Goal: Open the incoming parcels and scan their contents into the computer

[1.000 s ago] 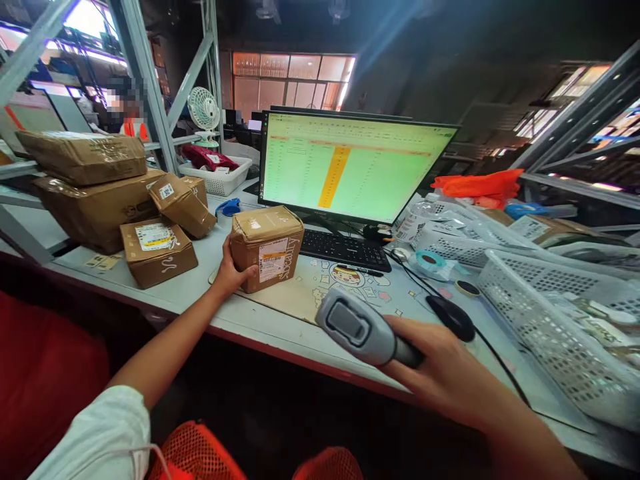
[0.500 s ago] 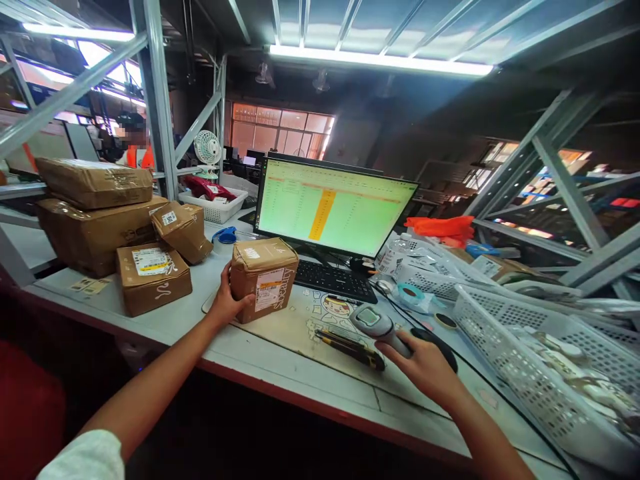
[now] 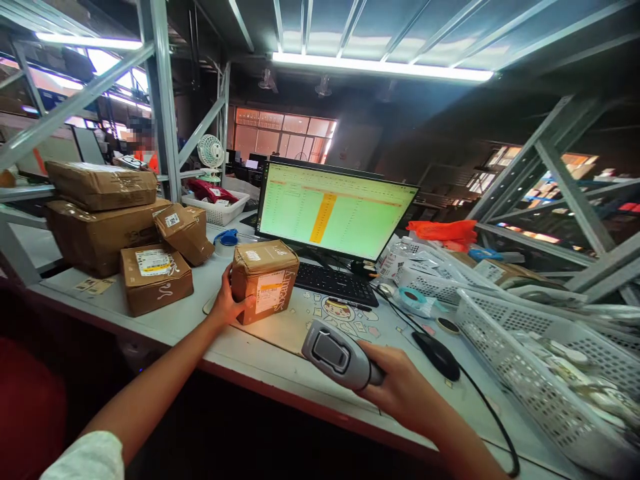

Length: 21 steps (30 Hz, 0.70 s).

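My left hand [image 3: 229, 303] is closed round the left side of a brown cardboard box [image 3: 245, 287], which rests on the desk mat with a white and yellow label on its front. In my right hand [image 3: 395, 383] is a grey barcode scanner [image 3: 335, 357], raised above the mat and gripped by its handle. The scanner's head points left towards the labelled box, with a gap between them. A reddish glow lies on the box's front. Beyond the box stand a black keyboard [image 3: 333, 283] and a lit monitor [image 3: 335, 207] showing a spreadsheet.
Several cardboard boxes [image 3: 157, 277] are piled on the left of the desk. A black mouse [image 3: 437, 357] lies right of the scanner. White plastic baskets [image 3: 515, 373] line the right side, near tape rolls [image 3: 447, 325]. A small fan [image 3: 210, 152] stands behind. A person in orange [image 3: 150, 160] is far left.
My right hand has brought the scanner left and nearer to me, turning its head towards the box. The mouse is now uncovered. My left hand and the box have stayed in place.
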Motion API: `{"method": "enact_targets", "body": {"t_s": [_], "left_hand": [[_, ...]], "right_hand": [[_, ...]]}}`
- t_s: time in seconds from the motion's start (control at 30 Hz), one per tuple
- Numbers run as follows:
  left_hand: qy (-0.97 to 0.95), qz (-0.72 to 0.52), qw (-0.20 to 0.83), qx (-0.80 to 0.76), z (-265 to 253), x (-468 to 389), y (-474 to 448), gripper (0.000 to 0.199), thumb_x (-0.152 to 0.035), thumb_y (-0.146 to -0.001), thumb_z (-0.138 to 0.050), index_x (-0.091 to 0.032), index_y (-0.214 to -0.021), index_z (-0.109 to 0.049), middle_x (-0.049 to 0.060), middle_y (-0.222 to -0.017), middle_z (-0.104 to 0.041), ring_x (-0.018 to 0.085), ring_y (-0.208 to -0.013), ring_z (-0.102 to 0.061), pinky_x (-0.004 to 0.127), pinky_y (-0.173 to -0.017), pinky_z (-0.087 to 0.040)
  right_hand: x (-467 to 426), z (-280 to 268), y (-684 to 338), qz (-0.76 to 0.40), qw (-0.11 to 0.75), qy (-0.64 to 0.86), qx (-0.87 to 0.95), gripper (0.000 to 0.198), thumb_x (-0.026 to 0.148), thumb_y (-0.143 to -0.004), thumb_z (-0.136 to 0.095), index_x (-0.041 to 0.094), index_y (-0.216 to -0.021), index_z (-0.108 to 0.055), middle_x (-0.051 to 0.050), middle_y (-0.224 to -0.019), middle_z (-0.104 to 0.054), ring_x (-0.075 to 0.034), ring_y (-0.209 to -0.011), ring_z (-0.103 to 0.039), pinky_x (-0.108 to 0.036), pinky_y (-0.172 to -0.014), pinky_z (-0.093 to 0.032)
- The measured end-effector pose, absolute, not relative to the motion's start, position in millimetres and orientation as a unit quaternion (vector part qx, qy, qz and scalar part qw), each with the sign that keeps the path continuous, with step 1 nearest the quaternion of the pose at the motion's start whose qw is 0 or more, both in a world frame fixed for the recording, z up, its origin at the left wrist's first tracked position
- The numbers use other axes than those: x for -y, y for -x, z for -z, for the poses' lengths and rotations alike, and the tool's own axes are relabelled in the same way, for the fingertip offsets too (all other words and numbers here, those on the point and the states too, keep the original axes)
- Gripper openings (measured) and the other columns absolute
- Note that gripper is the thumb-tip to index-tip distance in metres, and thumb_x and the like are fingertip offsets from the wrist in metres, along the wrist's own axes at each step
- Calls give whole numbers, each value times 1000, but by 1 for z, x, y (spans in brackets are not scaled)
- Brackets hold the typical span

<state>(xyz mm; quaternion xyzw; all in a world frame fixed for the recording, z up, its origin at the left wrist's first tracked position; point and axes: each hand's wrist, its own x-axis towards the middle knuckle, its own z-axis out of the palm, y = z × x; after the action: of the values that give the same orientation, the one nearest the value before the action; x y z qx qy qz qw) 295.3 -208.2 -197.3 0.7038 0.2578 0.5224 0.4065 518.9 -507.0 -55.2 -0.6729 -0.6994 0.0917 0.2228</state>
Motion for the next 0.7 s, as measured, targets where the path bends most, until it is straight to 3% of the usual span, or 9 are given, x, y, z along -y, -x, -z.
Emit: {"method": "enact_targets", "body": {"t_s": [0.2,0.37,0.47,0.57,0.7], "left_hand": [[-703,-525,404,-258,198,207,-296,110,-44,-73,-83,-24,-158,-17,20,-157,-42,34,-143,-47,55,-119,-38],[-707,-525,396,-262,200,207,-295,114,-49,-72,-83,-23,-159,-14,21,-157,-42,35,-145,-45,57,-120,-37],[-710,-529,387,-257,204,205,-295,113,-50,-72,-83,-23,-159,-15,21,-157,-41,36,-144,-45,57,-119,-38],[-714,-529,378,-259,203,200,-299,114,-54,-73,-83,-22,-159,-16,22,-157,-41,36,-144,-45,57,-119,-38],[-723,-525,362,-267,190,203,-296,128,-77,-63,-80,-17,-157,-17,25,-158,-37,38,-145,-44,51,-119,-39]], "right_hand": [[510,56,-520,-85,253,672,691,18,31,-80,-70,19,-92,-73,-3,-75,-70,-17,-66,-60,-25,-60,-47],[501,83,-566,-49,230,727,645,30,46,-86,-66,19,-97,-73,-5,-82,-73,-21,-71,-65,-29,-65,-49],[492,114,-616,14,182,816,548,47,53,-90,-58,16,-115,-72,-11,-93,-76,-29,-83,-71,-35,-73,-51],[487,138,-650,61,98,889,443,56,47,-96,-49,6,-132,-64,-22,-112,-74,-36,-102,-71,-40,-82,-52],[497,148,-652,29,26,923,384,57,40,-99,-50,-1,-138,-56,-30,-128,-65,-39,-116,-66,-42,-89,-50]]}}
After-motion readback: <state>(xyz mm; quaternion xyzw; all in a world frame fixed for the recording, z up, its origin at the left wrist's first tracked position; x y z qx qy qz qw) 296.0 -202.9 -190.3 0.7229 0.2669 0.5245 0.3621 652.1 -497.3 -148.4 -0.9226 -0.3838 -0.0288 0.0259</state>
